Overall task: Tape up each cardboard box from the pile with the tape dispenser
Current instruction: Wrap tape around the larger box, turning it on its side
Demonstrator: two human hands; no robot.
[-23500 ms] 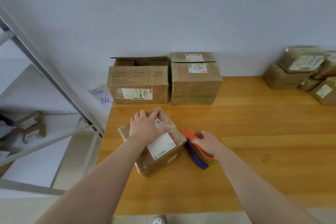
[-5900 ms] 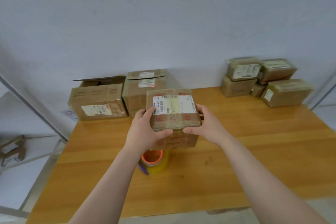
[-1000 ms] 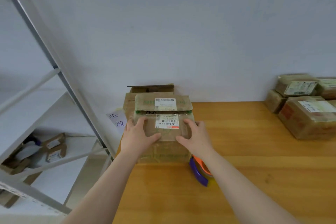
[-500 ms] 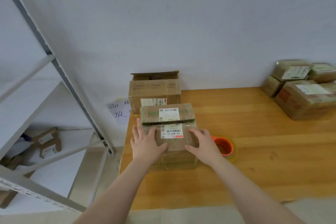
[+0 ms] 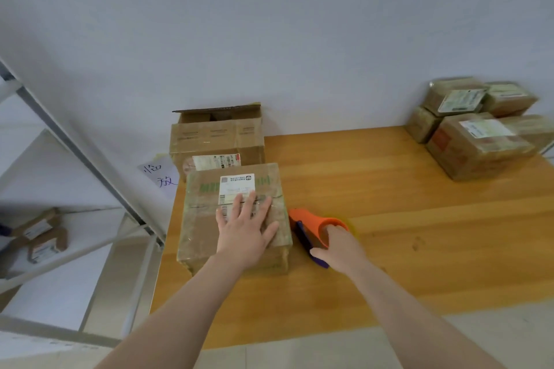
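A cardboard box [image 5: 207, 219] with a white label on top lies on the wooden table [image 5: 419, 234], near its left edge. My left hand [image 5: 244, 229] rests flat on the box's top, fingers spread. Just right of the box sits the orange tape dispenser [image 5: 311, 220] with a purple blade guard. My right hand [image 5: 337, 247] grips the dispenser, fingers inside its ring.
Another cardboard box [image 5: 217, 136], its top flap open, stands behind against the wall. A pile of taped boxes [image 5: 476, 132] sits at the table's far right. A metal shelf rack [image 5: 75, 153] with small boxes stands to the left, a handwritten paper note [image 5: 160, 175] beside it.
My right hand left the box and took hold of the tape dispenser. My left hand shifted to the middle of the box's top.
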